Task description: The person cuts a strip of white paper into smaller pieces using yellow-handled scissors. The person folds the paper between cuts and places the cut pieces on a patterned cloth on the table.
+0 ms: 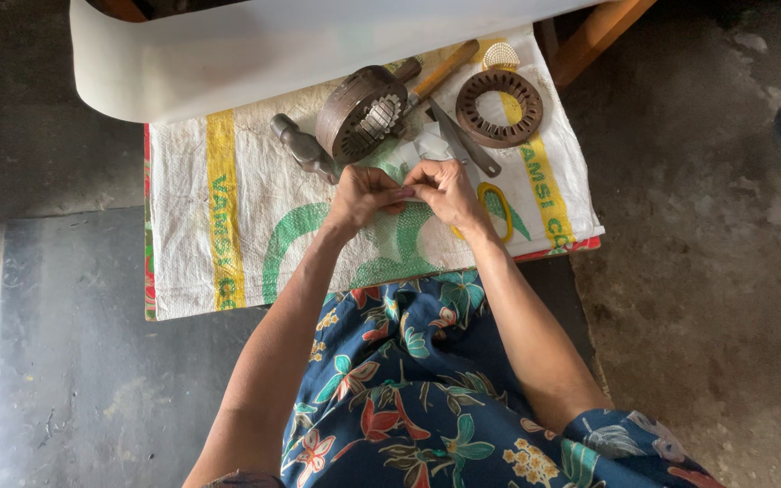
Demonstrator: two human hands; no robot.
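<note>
Both hands pinch a small pale slip just below the slotted metal core (361,113)
Left hand (365,194) and right hand (449,192) each keep a narrow fingertip grip; steady, even creasing looks wise

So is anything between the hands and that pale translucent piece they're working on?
Nothing visible. The left hand and right hand already pinch the pale translucent piece directly; the slotted metal core lies just beyond it, not between.

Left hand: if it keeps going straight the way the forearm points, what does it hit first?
The left hand points up and slightly right, away from the body. First in that line is probably the round slotted metal core lying on the woven sack, just past the translucent sheet piece that both hands pinch. Height is unclear from above.
</note>
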